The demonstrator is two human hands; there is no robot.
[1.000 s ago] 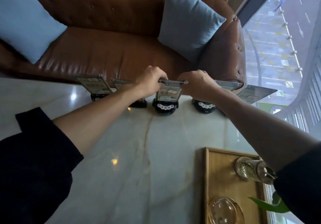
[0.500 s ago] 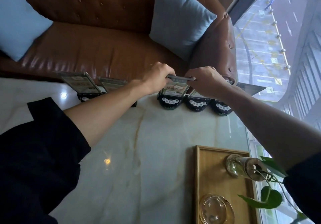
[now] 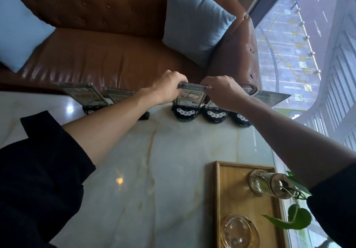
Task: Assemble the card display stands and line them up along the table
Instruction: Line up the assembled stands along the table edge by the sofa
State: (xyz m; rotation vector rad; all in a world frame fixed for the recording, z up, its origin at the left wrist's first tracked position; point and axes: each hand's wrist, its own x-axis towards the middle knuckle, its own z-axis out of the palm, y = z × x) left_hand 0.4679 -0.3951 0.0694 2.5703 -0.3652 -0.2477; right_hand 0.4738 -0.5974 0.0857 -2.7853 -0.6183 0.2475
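1. A big brown leather sofa fills the top of the view, from 10 to 1 o'clock. Two soft blue pillows sit on it: one pillow at 12 o'clock and the other pillow at 10 o'clock.
2. The pale marble table fills the middle and bottom. Its far edge runs just in front of the sofa.
3. A wooden tray lies at 5 o'clock. A glass bottle with a green plant lies on it, and a round glass dish sits near its front end.
4. Card stands line the far edge of the table. The middle stand is at 12 o'clock. It has a round black base with white buttons and a clear holder with a printed card, leaning back.
5. Two more black bases sit just to its right, close together. Another stand is at 10 o'clock, and the left arm partly hides one beside it.
6. The left hand pinches the top left corner of the middle stand's holder. The right hand pinches the top right corner.
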